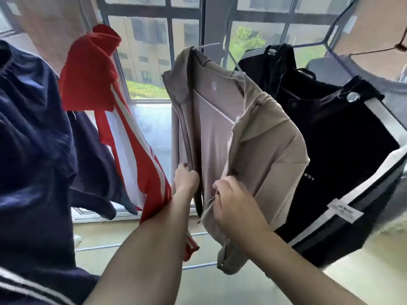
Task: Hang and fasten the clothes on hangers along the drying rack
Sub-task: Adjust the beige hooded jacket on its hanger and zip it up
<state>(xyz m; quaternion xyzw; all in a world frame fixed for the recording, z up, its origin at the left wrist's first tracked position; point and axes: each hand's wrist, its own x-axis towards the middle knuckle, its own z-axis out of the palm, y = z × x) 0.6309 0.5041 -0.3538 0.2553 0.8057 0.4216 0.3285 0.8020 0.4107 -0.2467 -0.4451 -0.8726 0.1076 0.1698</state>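
Observation:
A beige zip jacket (259, 133) hangs open on a white hanger (217, 106) in the middle of the view. My left hand (186, 177) grips the jacket's left front edge by the zipper. My right hand (231, 199) grips the right front edge lower down, at the zipper end. The two front edges are apart, with the jacket's inside showing between them. The hanger's hook is up near a thin rack wire (312, 44).
A red and white striped garment (123, 119) and navy clothes (33, 133) hang at the left. A black garment with white stripes (334, 155) hangs at the right. Windows (154, 51) stand behind. Low rack rails (114, 246) cross above the pale floor.

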